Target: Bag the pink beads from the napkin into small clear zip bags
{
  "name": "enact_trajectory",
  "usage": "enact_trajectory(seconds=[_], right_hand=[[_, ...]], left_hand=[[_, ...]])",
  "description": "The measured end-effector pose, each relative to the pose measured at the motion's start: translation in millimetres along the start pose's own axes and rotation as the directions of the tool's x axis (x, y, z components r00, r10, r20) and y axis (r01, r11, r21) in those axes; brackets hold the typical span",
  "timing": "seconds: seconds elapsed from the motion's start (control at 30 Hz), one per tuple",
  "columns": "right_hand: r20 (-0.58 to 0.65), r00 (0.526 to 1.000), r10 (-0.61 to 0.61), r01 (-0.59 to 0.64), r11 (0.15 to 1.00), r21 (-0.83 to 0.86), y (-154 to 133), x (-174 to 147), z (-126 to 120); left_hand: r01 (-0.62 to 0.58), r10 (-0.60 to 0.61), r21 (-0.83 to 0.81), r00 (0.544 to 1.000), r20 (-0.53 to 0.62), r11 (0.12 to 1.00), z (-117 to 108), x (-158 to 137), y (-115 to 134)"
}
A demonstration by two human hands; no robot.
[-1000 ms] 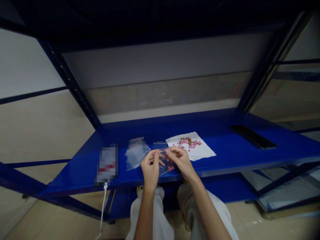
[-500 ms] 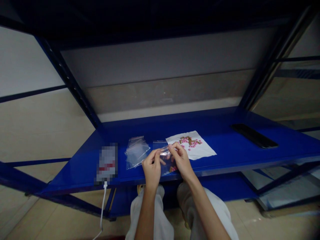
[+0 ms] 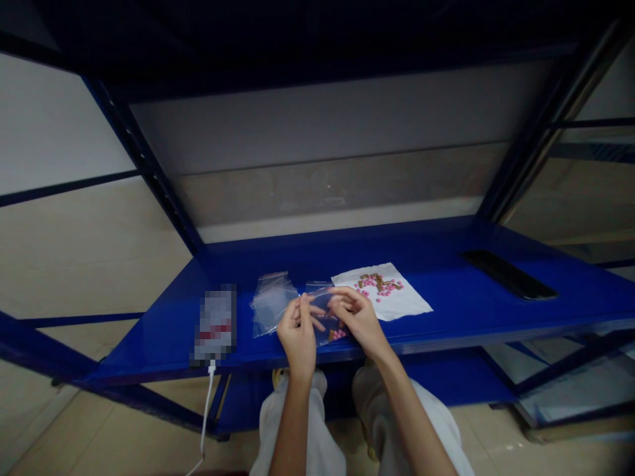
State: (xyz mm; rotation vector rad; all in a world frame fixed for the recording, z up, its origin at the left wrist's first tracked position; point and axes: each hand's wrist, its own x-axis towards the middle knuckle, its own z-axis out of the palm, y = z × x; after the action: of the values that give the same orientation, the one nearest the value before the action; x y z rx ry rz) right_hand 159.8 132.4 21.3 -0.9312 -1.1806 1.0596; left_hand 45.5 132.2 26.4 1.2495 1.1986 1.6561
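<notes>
Between my hands is a clear plastic zip bag (image 3: 325, 301), held near the front edge of the blue shelf. My left hand (image 3: 299, 334) pinches its upper left corner between thumb and fingers. At the bag's upper right, my right hand (image 3: 360, 318) has its fingers closed on the plastic. Pink tablets (image 3: 338, 334) and something brown show low in the bag or just behind it. Behind my right hand lies a white paper sheet (image 3: 411, 305) with pink round tablets and brown capsules (image 3: 381, 283) scattered on it. Left of my hands rests a pile of empty clear bags (image 3: 270, 301).
A blurred-out device (image 3: 214, 324) with a white cable (image 3: 206, 413) hanging over the edge sits at the left of the blue shelf (image 3: 431, 251). A black phone (image 3: 508, 274) lies at the right. Blue uprights (image 3: 161, 192) frame the shelf.
My hands have moved slightly apart, stretching the bag's top edge wider. My left hand has shifted a little left. The view has moved slightly.
</notes>
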Motion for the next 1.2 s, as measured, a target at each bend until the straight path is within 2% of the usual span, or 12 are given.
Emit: enact_trajectory(seconds=[0.13, 0.2, 0.27, 0.37, 0.47, 0.63, 0.77, 0.9, 1.0, 1.1, 1.2], right_hand=[[0.088, 0.995, 0.040, -0.042, 0.999, 0.025, -1.0, -1.6, 2.2], [0.012, 0.998, 0.067, -0.068, 0.997, 0.035, 0.8, -1.2, 3.4], [-0.121, 0.991, 0.062, -0.055, 0.997, 0.059, 3.3, 0.3, 3.4], [-0.284, 0.959, 0.022, -0.003, 0.998, 0.067, 5.9, 2.8, 1.7], [-0.357, 0.934, 0.005, 0.000, 1.000, 0.014, 6.9, 3.4, 0.9], [-0.334, 0.943, 0.014, -0.043, 0.996, -0.080, 6.9, 0.9, 5.6], [-0.251, 0.967, -0.050, 0.009, 0.987, -0.162, 6.7, -0.1, 9.3], [-0.223, 0.971, -0.081, 0.027, 0.972, -0.234, 9.2, 0.4, 9.0], [-0.230, 0.964, -0.133, 0.046, 0.936, -0.348, 10.9, 0.5, 8.5], [-0.237, 0.937, -0.257, 0.093, 0.837, -0.539, 11.7, -0.5, 9.7], [-0.222, 0.915, -0.337, 0.107, 0.733, -0.672, 12.4, -1.6, 12.4]], left_hand=[[0.037, -0.048, -0.139, 0.996, -0.074, 0.990, -3.8, 3.6, -1.0], [0.051, -0.057, -0.151, 0.998, -0.037, 0.987, -4.7, 4.3, -1.4], [0.048, -0.048, -0.121, 0.999, 0.001, 0.991, -3.8, 3.4, -1.3], [-0.022, 0.023, -0.062, 1.000, 0.014, 0.998, -0.7, 0.3, -1.0], [-0.111, 0.111, -0.008, 0.994, -0.013, 0.994, 0.6, -1.6, -2.7], [-0.284, 0.295, 0.181, 0.955, -0.041, 0.942, -1.7, 0.7, -7.0], [-0.404, 0.427, 0.309, 0.904, -0.004, 0.861, -2.7, 2.0, -6.9], [-0.418, 0.458, 0.341, 0.888, -0.041, 0.842, -3.9, 0.6, -6.2], [-0.438, 0.512, 0.393, 0.853, -0.103, 0.808, -7.6, 1.3, -3.2], [-0.410, 0.571, 0.541, 0.804, -0.166, 0.734, -16.4, 6.8, 1.1], [-0.324, 0.564, 0.678, 0.810, -0.163, 0.660, -30.4, 16.3, 1.5]])
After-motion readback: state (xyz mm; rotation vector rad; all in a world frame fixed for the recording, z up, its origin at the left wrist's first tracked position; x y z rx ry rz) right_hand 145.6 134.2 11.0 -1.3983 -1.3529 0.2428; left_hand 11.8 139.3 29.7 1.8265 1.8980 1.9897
